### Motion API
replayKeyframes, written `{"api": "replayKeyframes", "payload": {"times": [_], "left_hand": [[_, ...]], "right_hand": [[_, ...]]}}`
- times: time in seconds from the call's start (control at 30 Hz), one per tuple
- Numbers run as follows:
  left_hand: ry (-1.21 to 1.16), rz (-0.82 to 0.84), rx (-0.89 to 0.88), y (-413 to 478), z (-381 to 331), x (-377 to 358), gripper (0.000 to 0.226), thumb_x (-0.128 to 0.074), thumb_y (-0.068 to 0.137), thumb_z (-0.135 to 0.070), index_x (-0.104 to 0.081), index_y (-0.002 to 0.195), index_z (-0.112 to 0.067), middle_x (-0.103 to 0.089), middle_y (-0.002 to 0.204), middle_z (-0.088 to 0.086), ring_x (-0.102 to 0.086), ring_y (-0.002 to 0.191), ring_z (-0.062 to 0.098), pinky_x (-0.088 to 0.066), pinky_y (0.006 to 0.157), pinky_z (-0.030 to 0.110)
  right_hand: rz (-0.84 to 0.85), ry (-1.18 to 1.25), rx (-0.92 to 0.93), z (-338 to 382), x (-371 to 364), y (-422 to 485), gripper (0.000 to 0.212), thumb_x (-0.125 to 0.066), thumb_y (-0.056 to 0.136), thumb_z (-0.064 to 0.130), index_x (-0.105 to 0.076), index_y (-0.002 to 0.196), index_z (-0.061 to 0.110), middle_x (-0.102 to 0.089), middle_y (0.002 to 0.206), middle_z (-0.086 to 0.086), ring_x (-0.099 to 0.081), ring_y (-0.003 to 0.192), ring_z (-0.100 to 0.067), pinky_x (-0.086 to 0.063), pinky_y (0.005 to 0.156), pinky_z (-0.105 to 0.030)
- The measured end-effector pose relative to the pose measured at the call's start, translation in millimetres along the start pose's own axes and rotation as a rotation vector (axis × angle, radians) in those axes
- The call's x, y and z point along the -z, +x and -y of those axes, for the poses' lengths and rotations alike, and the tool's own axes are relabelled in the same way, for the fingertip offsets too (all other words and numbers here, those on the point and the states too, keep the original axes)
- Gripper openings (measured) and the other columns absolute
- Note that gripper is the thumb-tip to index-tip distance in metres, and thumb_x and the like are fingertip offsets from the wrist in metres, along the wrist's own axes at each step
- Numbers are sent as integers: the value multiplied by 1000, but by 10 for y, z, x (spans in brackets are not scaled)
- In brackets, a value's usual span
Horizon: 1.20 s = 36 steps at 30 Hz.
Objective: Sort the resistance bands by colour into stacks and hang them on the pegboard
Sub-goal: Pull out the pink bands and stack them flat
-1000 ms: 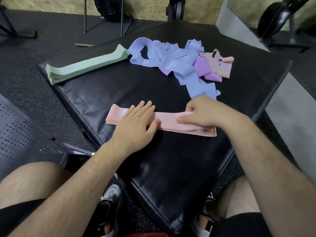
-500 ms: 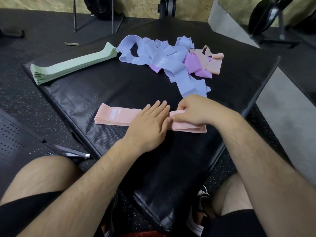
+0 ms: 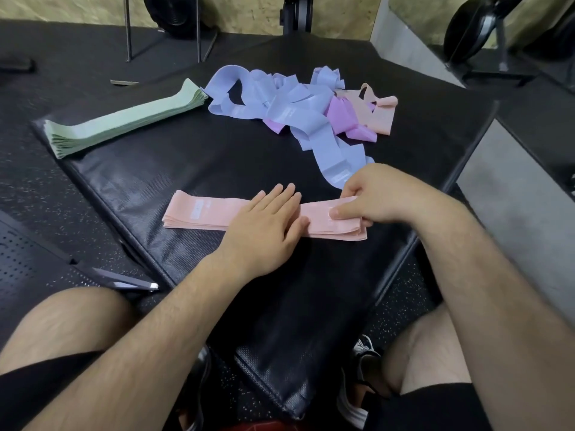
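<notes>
Near edge of the mat [image 3: 217, 157]: my left hand [image 3: 267, 225] lies flat, fingers straight, on the pink stack [image 3: 199, 211], and my right hand [image 3: 376, 194] pinches its right end. Further back there's the tangled pile [image 3: 292, 110] mid-mat, with the green stack [image 3: 124, 126] along the far left edge.

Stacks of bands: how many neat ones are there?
2. The green stack lies far left; the pink stack lies nearer, under the left hand, pinched by the right hand.
</notes>
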<state>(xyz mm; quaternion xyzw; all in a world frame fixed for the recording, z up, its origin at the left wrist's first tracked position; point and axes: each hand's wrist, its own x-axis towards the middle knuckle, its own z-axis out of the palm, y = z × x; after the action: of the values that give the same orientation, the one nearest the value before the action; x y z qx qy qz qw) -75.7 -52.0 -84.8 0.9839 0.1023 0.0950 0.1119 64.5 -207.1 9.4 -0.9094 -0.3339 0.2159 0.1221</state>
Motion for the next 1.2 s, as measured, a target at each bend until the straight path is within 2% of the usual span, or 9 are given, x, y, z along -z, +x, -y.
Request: {"api": "replayKeyframes", "payload": {"times": [0.1, 0.23, 0.4, 0.57, 0.73, 0.87, 0.97, 1.07, 1.2], "left_hand": [[10, 15, 11, 6, -24, 24, 58, -26, 106, -46, -30, 156, -17, -20, 164, -4, -13, 152, 12, -2, 123, 29], [19, -79, -92, 48, -189, 51, 61, -22, 101, -43, -44, 148, -11, -39, 157, 3, -31, 147, 19, -15, 122, 34], [-106, -12, -164, 75, -344, -116, 63, -18, 101, -44, -40, 152, -14, -38, 158, 0, -29, 148, 18, -20, 123, 38], [-94, -6, -146, 71, -337, -177, 65, -13, 101, -47, -33, 155, -16, -33, 160, -3, -25, 150, 16, -12, 122, 32], [-72, 2, -146, 71, -343, -179, 65, -11, 101, -46, -31, 156, -17, -31, 161, -3, -23, 151, 16, -10, 122, 32], [-75, 11, -135, 68, -356, -163, 63, -9, 101, -48, -25, 157, -24, -25, 163, -8, -16, 152, 11, -1, 121, 26], [-100, 12, -137, 68, -360, -146, 50, -22, 107, -40, -25, 156, -32, -23, 163, -10, -13, 152, 9, -1, 121, 26], [-106, -7, -140, 51, -366, -137, 46, -32, 107, -34, -33, 153, -33, -29, 162, -8, -18, 151, 11, -4, 120, 27], [-96, 37, -135, 70, -388, -92, 50, -23, 104, -41, -36, 152, -33, -29, 162, -7, -18, 151, 12, -5, 121, 28]], "right_hand": [[10, -28, -15, 30, -88, 10, 14, -77, 83, 35, -72, 81, 22, -70, 58, 4, -57, 52, -4, -40, 55, -26], [-12, -31, -22, 33, -108, 3, 11, -74, 81, 29, -71, 80, 19, -71, 63, 2, -62, 62, -13, -45, 59, -28], [-22, -21, -5, -10, -140, 9, 5, -68, 78, 24, -71, 77, 19, -72, 63, 0, -65, 66, -14, -44, 59, -27], [-24, 40, 53, -138, -136, -25, 8, -74, 81, 34, -69, 81, 28, -69, 57, 8, -62, 59, -6, -44, 60, -27], [-83, 185, 128, -241, -108, -140, 19, -73, 86, 21, -60, 96, 32, -64, 59, 2, -51, 41, -2, -33, 39, -10], [-73, 162, 127, -327, -149, -161, 16, -75, 86, 26, -64, 92, 35, -64, 68, 5, -62, 55, -8, -43, 55, -22], [-73, 151, 112, -402, -176, -173, 15, -76, 85, 29, -66, 92, 37, -61, 71, 6, -58, 60, -10, -47, 62, -25], [-55, 142, 104, -437, -188, -205, 14, -75, 86, 34, -68, 98, 38, -56, 72, 8, -53, 62, -8, -44, 62, -24], [-92, 85, 100, -427, -206, -221, 13, -73, 87, 39, -68, 100, 39, -51, 66, 11, -49, 58, -3, -36, 59, -22]]}}
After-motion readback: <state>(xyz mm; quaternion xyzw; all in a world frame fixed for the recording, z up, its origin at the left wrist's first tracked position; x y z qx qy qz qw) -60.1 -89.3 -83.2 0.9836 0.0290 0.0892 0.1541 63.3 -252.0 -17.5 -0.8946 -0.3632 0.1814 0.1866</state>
